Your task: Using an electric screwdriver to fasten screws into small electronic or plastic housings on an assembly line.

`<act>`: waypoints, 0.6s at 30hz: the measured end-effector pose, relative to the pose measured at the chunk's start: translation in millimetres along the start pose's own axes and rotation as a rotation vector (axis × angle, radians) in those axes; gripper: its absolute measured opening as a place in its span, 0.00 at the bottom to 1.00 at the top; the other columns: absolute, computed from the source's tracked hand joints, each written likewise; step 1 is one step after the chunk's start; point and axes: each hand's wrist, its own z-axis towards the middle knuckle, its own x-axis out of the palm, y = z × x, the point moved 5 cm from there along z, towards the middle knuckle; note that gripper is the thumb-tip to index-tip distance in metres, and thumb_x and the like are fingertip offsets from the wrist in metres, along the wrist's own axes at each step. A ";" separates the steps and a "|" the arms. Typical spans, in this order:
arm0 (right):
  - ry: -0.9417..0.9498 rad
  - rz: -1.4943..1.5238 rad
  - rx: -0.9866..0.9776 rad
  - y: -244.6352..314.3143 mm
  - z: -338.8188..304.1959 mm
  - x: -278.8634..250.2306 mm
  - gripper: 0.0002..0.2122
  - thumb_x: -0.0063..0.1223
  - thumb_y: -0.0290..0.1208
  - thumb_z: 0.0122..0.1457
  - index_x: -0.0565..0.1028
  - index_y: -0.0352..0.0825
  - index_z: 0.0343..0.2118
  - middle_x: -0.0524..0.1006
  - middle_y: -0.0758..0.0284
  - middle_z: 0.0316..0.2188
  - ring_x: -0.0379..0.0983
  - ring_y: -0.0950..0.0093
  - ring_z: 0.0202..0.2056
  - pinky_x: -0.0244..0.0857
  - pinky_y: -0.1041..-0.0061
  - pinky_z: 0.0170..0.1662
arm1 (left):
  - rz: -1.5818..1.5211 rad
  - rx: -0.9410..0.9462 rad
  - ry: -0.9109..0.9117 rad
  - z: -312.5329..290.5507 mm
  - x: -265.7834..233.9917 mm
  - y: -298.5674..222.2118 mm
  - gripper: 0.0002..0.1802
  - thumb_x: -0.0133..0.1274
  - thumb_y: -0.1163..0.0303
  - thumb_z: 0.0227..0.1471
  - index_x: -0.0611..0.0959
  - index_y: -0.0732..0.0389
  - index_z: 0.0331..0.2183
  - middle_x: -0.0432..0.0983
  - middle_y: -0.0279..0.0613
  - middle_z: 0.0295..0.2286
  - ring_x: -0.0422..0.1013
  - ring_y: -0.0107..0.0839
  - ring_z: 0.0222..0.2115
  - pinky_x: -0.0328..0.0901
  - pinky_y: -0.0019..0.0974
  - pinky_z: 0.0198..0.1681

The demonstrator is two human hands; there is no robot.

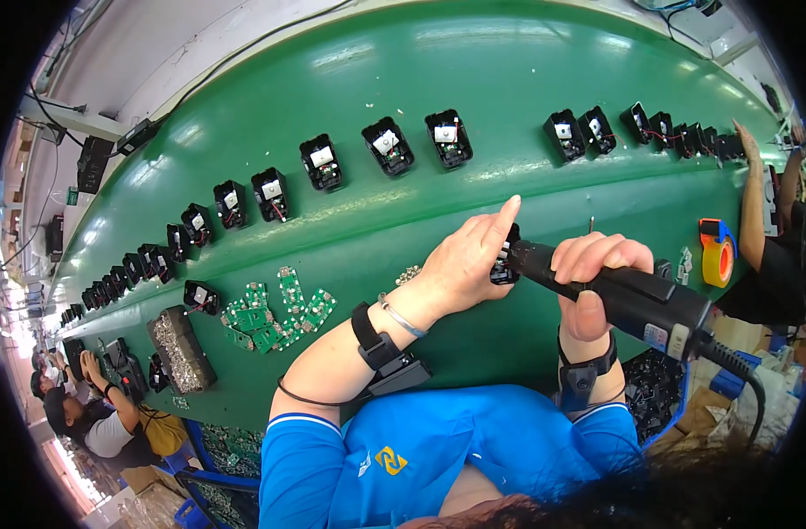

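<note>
My left hand is closed around a small black box-shaped housing on the green workbench, its thumb side stretched up along it. Much of the housing is hidden behind the fingers. In my right hand is a black corded electric screwdriver, tilted so that its nose points left into the housing. The tip itself is out of sight. Small metal pieces lie beside my left wrist. To the left of that forearm, green circuit boards are spread in a loose pile.
A long row of black housings with white parts inside curves along the green bench. A tray of small screws stands at left, an orange-and-blue tape dispenser at right. Co-workers sit at both ends. A blue-edged bin holds black parts.
</note>
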 end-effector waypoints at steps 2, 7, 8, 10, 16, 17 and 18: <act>-0.012 0.005 -0.021 0.6 -3.6 -0.8 0.17 0.54 0.32 0.43 0.59 0.36 0.34 0.64 0.70 0.20 0.62 0.77 0.19 0.59 0.78 0.23 | -0.009 -0.052 -0.011 -0.9 1.4 -0.1 0.52 0.59 0.74 0.22 0.49 0.62 0.51 0.66 0.49 0.35 0.63 0.45 0.36 0.61 0.39 0.38; -0.206 0.111 -0.076 23.0 0.8 -25.9 0.18 0.52 0.30 0.43 0.60 0.35 0.37 0.63 0.70 0.19 0.61 0.77 0.19 0.57 0.79 0.23 | 0.099 -0.013 0.004 15.1 -8.9 -4.8 0.45 0.58 0.73 0.24 0.56 0.63 0.48 0.61 0.50 0.39 0.60 0.46 0.40 0.59 0.39 0.42; -0.274 0.173 -0.129 35.6 4.9 -40.7 0.18 0.51 0.28 0.44 0.59 0.35 0.37 0.64 0.69 0.19 0.62 0.77 0.19 0.57 0.78 0.24 | 0.146 -0.035 -0.028 23.4 -14.2 -3.0 0.44 0.59 0.72 0.24 0.57 0.63 0.47 0.60 0.51 0.41 0.59 0.47 0.42 0.58 0.41 0.43; -0.464 0.149 -0.240 52.7 4.3 -66.1 0.18 0.50 0.32 0.43 0.60 0.35 0.38 0.63 0.70 0.20 0.59 0.78 0.20 0.54 0.80 0.24 | 0.235 -0.006 -0.094 50.5 -22.9 1.2 0.41 0.58 0.68 0.27 0.58 0.63 0.47 0.57 0.51 0.42 0.55 0.46 0.45 0.52 0.41 0.49; -0.486 0.094 -0.146 49.4 -4.5 -86.8 0.19 0.48 0.35 0.43 0.60 0.36 0.38 0.62 0.71 0.21 0.58 0.79 0.21 0.53 0.79 0.26 | 0.653 -0.042 -0.101 108.6 -13.1 49.8 0.41 0.58 0.59 0.29 0.59 0.62 0.46 0.59 0.47 0.42 0.52 0.42 0.48 0.41 0.47 0.52; -0.471 0.087 -0.155 52.0 -4.8 -87.6 0.19 0.48 0.35 0.43 0.59 0.36 0.39 0.62 0.70 0.22 0.58 0.78 0.22 0.53 0.79 0.26 | 0.735 -0.042 -0.088 110.5 -13.3 53.4 0.42 0.58 0.58 0.29 0.60 0.62 0.46 0.60 0.46 0.42 0.52 0.41 0.48 0.41 0.47 0.52; -0.461 0.070 -0.162 56.4 -6.4 -90.4 0.19 0.48 0.35 0.43 0.59 0.36 0.39 0.62 0.70 0.22 0.58 0.78 0.22 0.52 0.79 0.26 | 0.806 -0.038 -0.069 111.1 -9.7 53.3 0.42 0.58 0.56 0.28 0.60 0.62 0.46 0.61 0.44 0.41 0.52 0.40 0.48 0.41 0.47 0.52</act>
